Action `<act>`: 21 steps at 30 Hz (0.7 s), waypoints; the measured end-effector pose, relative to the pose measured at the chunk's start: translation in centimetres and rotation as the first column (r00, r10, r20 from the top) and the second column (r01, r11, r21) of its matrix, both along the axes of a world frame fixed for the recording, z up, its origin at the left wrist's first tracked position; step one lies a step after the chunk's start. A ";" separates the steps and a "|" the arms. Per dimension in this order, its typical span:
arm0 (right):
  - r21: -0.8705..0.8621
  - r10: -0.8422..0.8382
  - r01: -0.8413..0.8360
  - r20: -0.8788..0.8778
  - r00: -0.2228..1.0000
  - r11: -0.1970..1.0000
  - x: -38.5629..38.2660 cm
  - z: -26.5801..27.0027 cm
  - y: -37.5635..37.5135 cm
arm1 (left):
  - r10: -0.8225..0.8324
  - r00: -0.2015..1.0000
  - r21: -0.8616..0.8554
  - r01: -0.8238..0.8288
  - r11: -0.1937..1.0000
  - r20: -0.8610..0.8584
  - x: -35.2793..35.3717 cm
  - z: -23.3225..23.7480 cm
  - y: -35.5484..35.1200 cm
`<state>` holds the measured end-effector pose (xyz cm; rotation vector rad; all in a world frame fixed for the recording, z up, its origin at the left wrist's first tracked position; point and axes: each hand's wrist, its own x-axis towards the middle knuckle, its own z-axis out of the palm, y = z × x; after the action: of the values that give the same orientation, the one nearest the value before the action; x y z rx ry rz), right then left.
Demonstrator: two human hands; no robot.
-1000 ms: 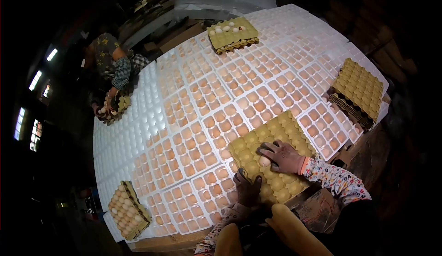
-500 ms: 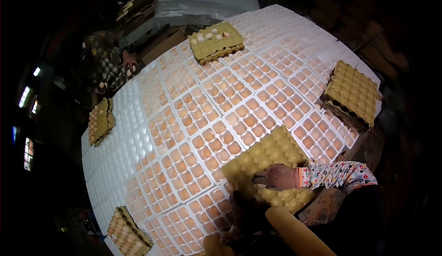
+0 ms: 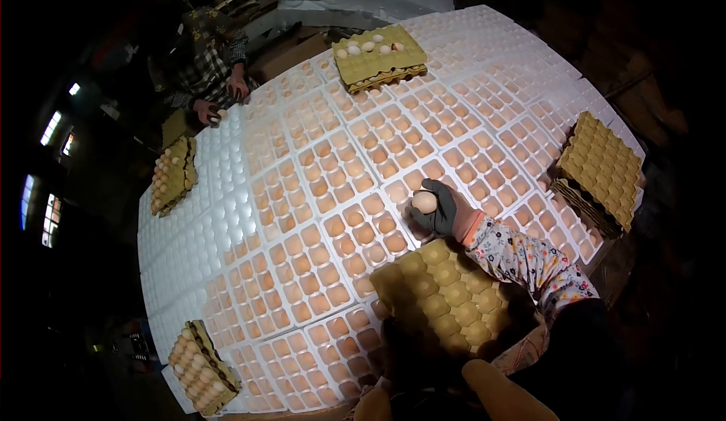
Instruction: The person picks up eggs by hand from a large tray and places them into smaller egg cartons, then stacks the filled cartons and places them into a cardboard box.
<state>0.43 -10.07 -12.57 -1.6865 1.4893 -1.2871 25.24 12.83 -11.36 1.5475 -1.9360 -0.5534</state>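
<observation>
My right hand [image 3: 445, 211], in a grey-fingered glove below a floral sleeve, is closed around a pale egg [image 3: 425, 201]. It is above the clear plastic trays, just beyond a moulded pulp egg tray [image 3: 442, 288]. That tray's cups show no eggs, and its near right part is in shadow. Filled egg packs [image 3: 364, 230] lie to the left of my right hand, with brown eggs in their cells. My left hand cannot be made out; the bottom of the view has dark shadow and blurred tan shapes.
A stack of pulp trays [image 3: 601, 167] stands at the right edge. Another pulp tray [image 3: 404, 40] with several loose eggs is at the back. Egg-filled pulp trays [image 3: 200, 372] sit along the left side. Across the table, another person's hands [image 3: 227, 96] work near an egg.
My right hand has lifted from the pulp tray and moved up and away, now with an egg in its fingers. The camera view has shifted slightly. The other person's hands have moved nearer the table.
</observation>
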 end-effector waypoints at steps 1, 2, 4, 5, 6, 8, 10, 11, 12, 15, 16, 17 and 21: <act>0.053 -0.022 0.024 -0.044 0.999 0.998 0.4 2.7 -2.2 | 0.012 1.000 0.007 -0.012 1.000 -0.002 0.0 0.2 -0.4; -0.021 -0.094 0.092 -0.156 0.983 0.996 0.3 0.8 -6.9 | 0.031 1.000 0.009 -0.031 0.999 0.002 -0.1 0.3 -0.7; -0.142 -0.175 0.142 -0.260 0.950 0.980 -0.2 1.9 -16.6 | 0.066 0.998 0.017 -0.066 0.998 0.018 -0.5 0.6 -1.3; -0.202 -0.168 0.154 -0.053 0.984 0.967 -0.3 0.6 -22.5 | 0.082 0.996 0.028 -0.083 0.996 0.019 -0.7 0.8 -1.7; -0.272 -0.133 0.170 0.147 0.980 0.947 -0.2 0.1 -28.0 | 0.098 0.995 0.032 -0.099 0.995 0.023 -0.9 0.7 -2.2; -0.199 0.044 0.046 0.426 0.904 0.979 -0.8 5.8 -30.8 | 0.120 0.992 0.037 -0.121 0.992 0.028 -1.1 0.6 -2.8; -0.091 0.165 -0.155 0.802 0.574 0.984 -1.3 8.2 -29.9 | 0.128 0.991 0.036 -0.129 0.991 0.027 -1.2 0.4 -3.0; -0.050 0.150 -0.250 0.905 0.399 0.967 -1.3 9.3 -27.6 | 0.130 0.991 0.032 -0.130 0.991 0.026 -1.0 0.5 -3.1; -0.004 0.124 -0.203 0.805 0.580 0.979 0.2 12.0 -20.7 | 0.129 0.991 0.028 -0.130 0.991 0.025 -1.0 0.4 -3.1; 0.125 0.278 -0.286 0.078 0.957 0.950 -3.0 10.4 -4.9 | 0.133 0.991 -0.007 -0.133 0.991 0.009 -0.7 0.5 -2.6; 0.101 0.233 -0.220 -0.147 0.961 0.970 -4.2 11.1 0.1 | 0.130 0.992 -0.023 -0.130 0.991 0.003 -0.7 0.4 -2.4; -0.007 0.129 -0.138 -0.317 0.940 0.990 -6.4 9.3 4.4 | 0.130 0.992 -0.042 -0.129 0.991 0.000 -0.7 0.5 -2.2; 0.426 -0.012 0.207 -0.416 0.909 0.881 -13.0 3.3 19.8 | 0.093 0.995 -0.149 -0.089 0.985 0.021 -0.3 0.6 -0.5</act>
<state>-12.56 9.77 -9.26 -1.6083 1.9707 -0.5642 24.94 12.29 -10.78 1.5466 -1.8714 -0.3435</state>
